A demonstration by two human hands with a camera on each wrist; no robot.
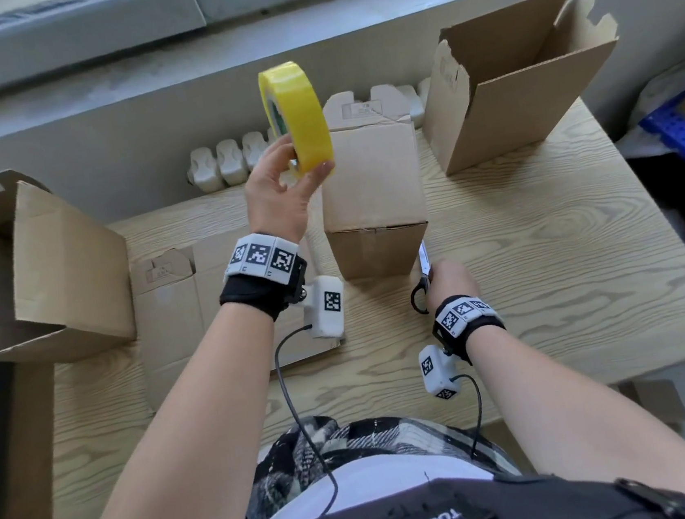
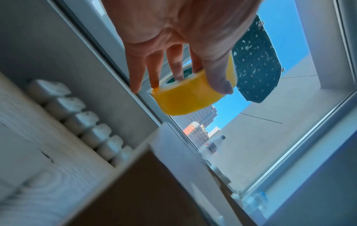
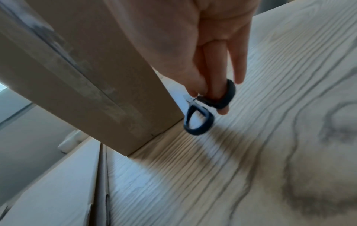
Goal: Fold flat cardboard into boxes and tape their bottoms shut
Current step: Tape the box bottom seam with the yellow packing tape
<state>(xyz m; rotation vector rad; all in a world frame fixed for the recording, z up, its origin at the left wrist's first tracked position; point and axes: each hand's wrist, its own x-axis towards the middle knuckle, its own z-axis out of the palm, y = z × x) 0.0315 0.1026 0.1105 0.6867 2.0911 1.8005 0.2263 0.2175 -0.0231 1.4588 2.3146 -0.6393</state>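
wood-grain table [image 1: 546, 261] under a window sill, radiator [image 1: 231, 161] behind it. we read the scene left to right.

far left: an opened box [image 1: 55, 266] lying on its side at the table's left edge, flaps splayed. just beside it a flat cardboard blank [image 1: 175, 304] lies on the table, partly under our left forearm.

left hand [image 1: 277, 190] is raised above the table, thumb and fingertips pinching the yellow tape roll [image 1: 297, 119] by its rim, roll on edge. roll looks light and rigid, outer wrap probably slick; holding across rim and core seems the safe grip.

centre: the box being taped [image 1: 370, 179] stands bottom-up, a clear tape strip running down its near face in the right wrist view. corrugated board, so light, stiff along panels, weak at the creases; we judge it will slide if pushed from one side. hold it by the corners or press down on top.

right hand [image 1: 448, 283] sits low at the box's near right corner, fingers through the scissors [image 1: 421, 276] handles, blades pointing up along the box edge.

far right: another erected box [image 1: 512, 82], open top, well apart from the working one. free table lies front right; left side is crowded by cardboard, near edge close to the body.
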